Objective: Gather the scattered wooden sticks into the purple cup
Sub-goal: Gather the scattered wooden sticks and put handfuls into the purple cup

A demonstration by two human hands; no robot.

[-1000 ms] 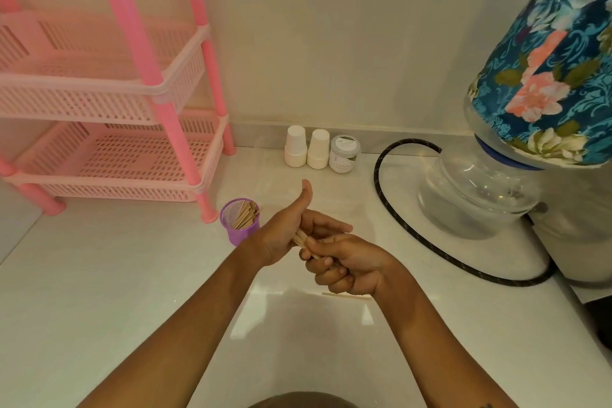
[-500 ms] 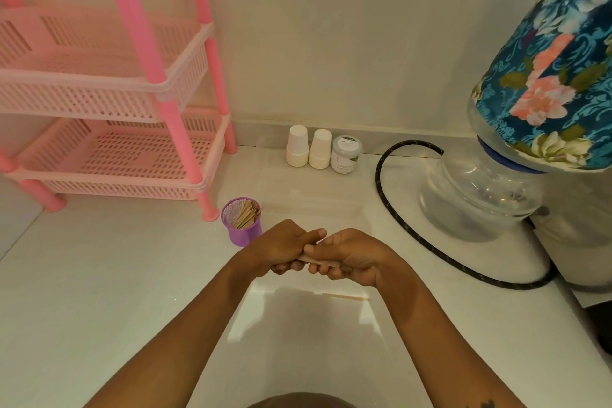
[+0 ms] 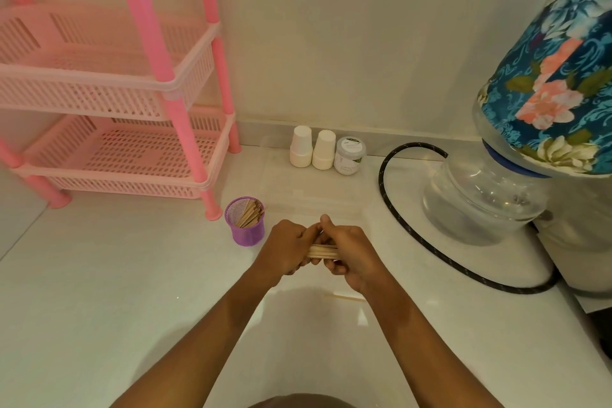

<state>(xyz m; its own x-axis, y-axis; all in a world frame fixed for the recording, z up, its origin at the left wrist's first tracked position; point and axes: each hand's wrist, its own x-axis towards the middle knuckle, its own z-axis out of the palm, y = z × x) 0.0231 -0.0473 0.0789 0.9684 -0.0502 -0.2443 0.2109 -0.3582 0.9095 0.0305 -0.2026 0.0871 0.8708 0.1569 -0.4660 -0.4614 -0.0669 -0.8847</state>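
Observation:
A small bundle of wooden sticks point(image 3: 323, 251) lies level between both hands, above the white counter. My left hand point(image 3: 287, 250) grips its left end and my right hand point(image 3: 351, 252) grips its right end; the two hands touch. The purple mesh cup point(image 3: 245, 221) stands just left of my left hand, with several sticks leaning inside it. One loose stick point(image 3: 344, 297) lies on the counter under my right wrist.
A pink two-tier plastic rack point(image 3: 109, 129) fills the back left. Two white paper cups point(image 3: 301, 151) and a small white jar point(image 3: 350, 160) stand against the wall. A black hose point(image 3: 390, 209) curves around a water dispenser bottle point(image 3: 490, 199) with a floral cover on the right.
My left hand, open with its thumb up a second ago, has closed on the sticks. Both hands have turned the bundle level and come together.

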